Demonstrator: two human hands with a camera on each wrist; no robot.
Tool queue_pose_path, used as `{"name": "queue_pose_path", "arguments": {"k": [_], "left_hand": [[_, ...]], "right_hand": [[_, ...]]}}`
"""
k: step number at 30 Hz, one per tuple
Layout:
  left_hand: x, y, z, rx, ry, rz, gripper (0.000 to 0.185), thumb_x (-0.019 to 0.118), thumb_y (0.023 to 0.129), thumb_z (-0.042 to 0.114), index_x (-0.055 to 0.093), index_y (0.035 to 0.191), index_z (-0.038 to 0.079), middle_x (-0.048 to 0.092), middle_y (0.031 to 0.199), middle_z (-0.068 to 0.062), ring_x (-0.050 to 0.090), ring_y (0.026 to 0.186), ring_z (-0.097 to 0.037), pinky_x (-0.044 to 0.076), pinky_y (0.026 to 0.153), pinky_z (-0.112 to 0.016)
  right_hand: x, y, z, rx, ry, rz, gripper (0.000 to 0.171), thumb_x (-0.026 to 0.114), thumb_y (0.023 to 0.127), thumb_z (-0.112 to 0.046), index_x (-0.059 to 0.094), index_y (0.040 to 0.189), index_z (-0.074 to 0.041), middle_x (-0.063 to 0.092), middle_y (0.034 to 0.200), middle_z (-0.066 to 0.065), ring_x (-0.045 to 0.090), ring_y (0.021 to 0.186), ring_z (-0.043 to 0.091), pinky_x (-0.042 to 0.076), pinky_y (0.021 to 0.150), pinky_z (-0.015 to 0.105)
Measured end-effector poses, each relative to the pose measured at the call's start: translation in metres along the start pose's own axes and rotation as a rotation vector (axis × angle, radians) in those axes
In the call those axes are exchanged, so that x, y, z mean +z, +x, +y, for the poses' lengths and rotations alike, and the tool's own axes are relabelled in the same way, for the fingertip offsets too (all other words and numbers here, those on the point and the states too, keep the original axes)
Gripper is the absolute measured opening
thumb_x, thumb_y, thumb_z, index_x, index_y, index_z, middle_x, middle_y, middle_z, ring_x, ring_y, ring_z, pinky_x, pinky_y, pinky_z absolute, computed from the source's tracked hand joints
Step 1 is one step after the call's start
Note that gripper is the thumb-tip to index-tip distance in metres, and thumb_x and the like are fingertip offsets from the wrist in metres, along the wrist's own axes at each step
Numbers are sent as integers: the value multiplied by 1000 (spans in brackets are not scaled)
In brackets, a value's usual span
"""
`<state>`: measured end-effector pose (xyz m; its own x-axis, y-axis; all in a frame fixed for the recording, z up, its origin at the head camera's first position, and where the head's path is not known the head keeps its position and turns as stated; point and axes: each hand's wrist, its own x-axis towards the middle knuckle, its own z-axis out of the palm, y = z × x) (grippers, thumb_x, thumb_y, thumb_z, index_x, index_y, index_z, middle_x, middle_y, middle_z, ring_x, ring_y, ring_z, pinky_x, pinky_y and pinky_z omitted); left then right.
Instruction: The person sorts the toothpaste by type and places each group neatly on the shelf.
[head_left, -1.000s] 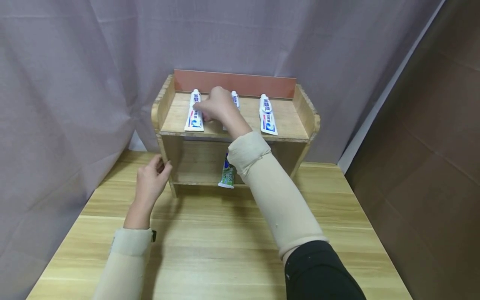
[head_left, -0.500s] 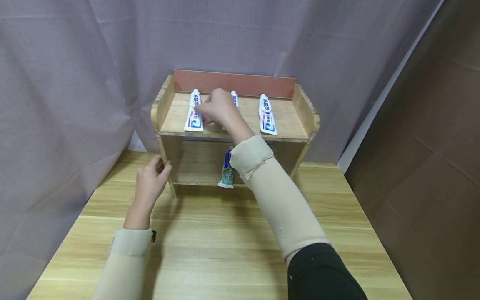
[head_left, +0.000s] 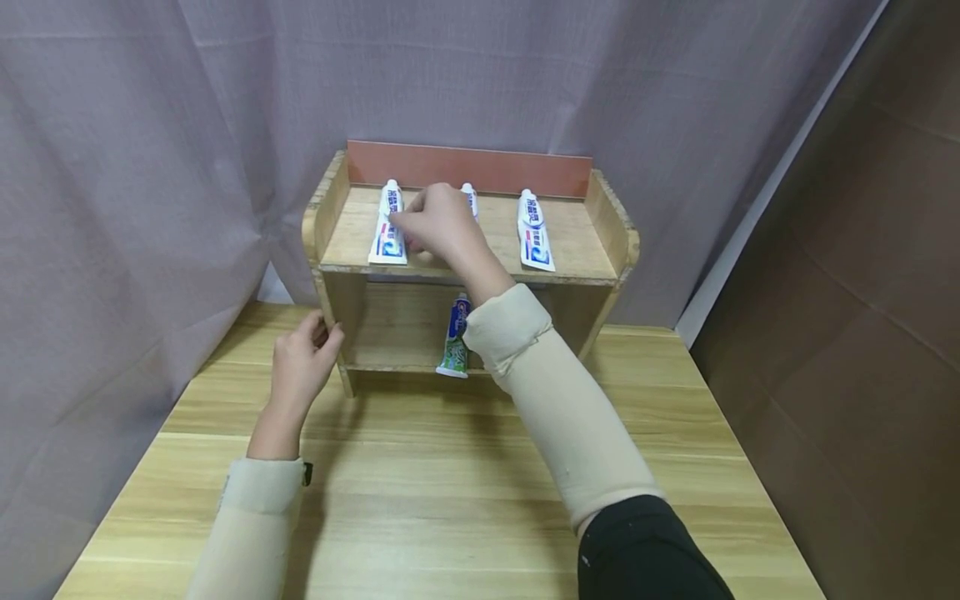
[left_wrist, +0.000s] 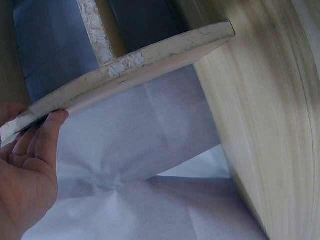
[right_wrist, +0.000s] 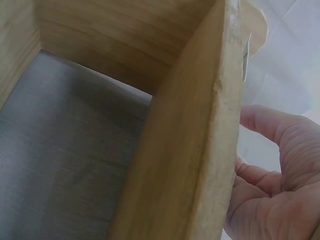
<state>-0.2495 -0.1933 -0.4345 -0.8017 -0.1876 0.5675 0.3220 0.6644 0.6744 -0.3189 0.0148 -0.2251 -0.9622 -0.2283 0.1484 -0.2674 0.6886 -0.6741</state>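
Easing back — right hand [head_left: 438, 223] over middle tube [head_left: 469, 197], forearm lower.

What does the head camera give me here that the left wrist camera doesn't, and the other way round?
Only the head view shows the right hand over the middle toothpaste tube on the top shelf, the two tubes beside it, and the green tube below. Only the left wrist view shows the chipped edge of the shelf's side panel up close. Both show the left hand at the wooden shelf.
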Motion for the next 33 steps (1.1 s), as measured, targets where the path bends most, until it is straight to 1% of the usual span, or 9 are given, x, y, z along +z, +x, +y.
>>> {"name": "queue_pose_path", "arguments": {"k": [6, 11, 14, 17, 20, 23, 25, 29, 33], "left_hand": [[-1, 0, -1, -8, 2, -8, 21, 65, 96, 19, 70, 107, 2, 75, 102, -18, 74, 90, -35, 63, 74, -48], [-1, -2, 0, -7, -2, -13, 21, 65, 96, 18, 70, 107, 2, 75, 102, -17, 74, 91, -34, 63, 75, -47], [0, -2, 0, -14, -3, -15, 21, 65, 96, 19, 70, 108, 2, 74, 103, -17, 74, 92, -34, 63, 76, -47], [-1, 0, 0, -16, -8, -21, 22, 64, 96, 19, 70, 109, 2, 74, 104, -18, 74, 94, -34, 63, 78, -46], [0, 2, 0, -6, -17, -29, 23, 63, 97, 18, 70, 110, 1, 74, 105, -19, 74, 94, -35, 63, 78, -46], [0, 3, 0, 10, -16, -28, 22, 63, 97, 18, 70, 109, 1, 74, 104, -19, 74, 93, -35, 63, 77, -47], [-1, 2, -1, 16, -12, -21, 21, 64, 96, 17, 70, 108, 1, 74, 103, -18, 74, 91, -35, 63, 75, -47], [-2, 1, -1, 11, -6, -16, 20, 64, 96, 17, 70, 108, 1, 75, 102, -18, 74, 89, -36, 63, 74, -47], [-1, 1, 0, 6, -4, -17, 21, 64, 96, 18, 70, 108, 1, 74, 102, -18, 74, 88, -36, 63, 74, -47]], "right_hand": [[2, -5, 3, -27, 24, 1, 23, 71, 93, -32, 75, 87, -11, 73, 74, 1, 70, 63, 13, 55, 54, 24], [1, -11, 8, -13, 69, 6, 23, 72, 93, -32, 72, 91, -9, 73, 80, 2, 71, 66, 13, 55, 55, 25], [-2, -17, 10, -17, 111, 2, 23, 72, 93, -33, 71, 95, -9, 72, 83, 3, 71, 68, 14, 57, 58, 25], [-8, -26, 11, -34, 147, 8, 25, 72, 93, -34, 70, 97, -9, 71, 84, 4, 71, 70, 15, 59, 61, 26], [-14, -38, 17, -56, 162, 32, 25, 73, 92, -35, 70, 97, -11, 71, 81, 3, 71, 69, 14, 59, 63, 27], [-16, -51, 25, -84, 166, 49, 24, 73, 92, -36, 71, 95, -12, 72, 78, 1, 71, 68, 15, 59, 65, 28], [-17, -59, 30, -99, 173, 45, 24, 72, 92, -36, 71, 95, -13, 72, 78, 1, 71, 69, 18, 59, 66, 29], [-18, -73, 40, -98, 201, 35, 24, 72, 93, -36, 71, 96, -12, 72, 78, 2, 71, 69, 20, 58, 64, 30], [-19, -85, 48, -95, 212, 53, 25, 73, 92, -35, 71, 98, -11, 72, 79, 3, 70, 68, 17, 54, 60, 30]]}}
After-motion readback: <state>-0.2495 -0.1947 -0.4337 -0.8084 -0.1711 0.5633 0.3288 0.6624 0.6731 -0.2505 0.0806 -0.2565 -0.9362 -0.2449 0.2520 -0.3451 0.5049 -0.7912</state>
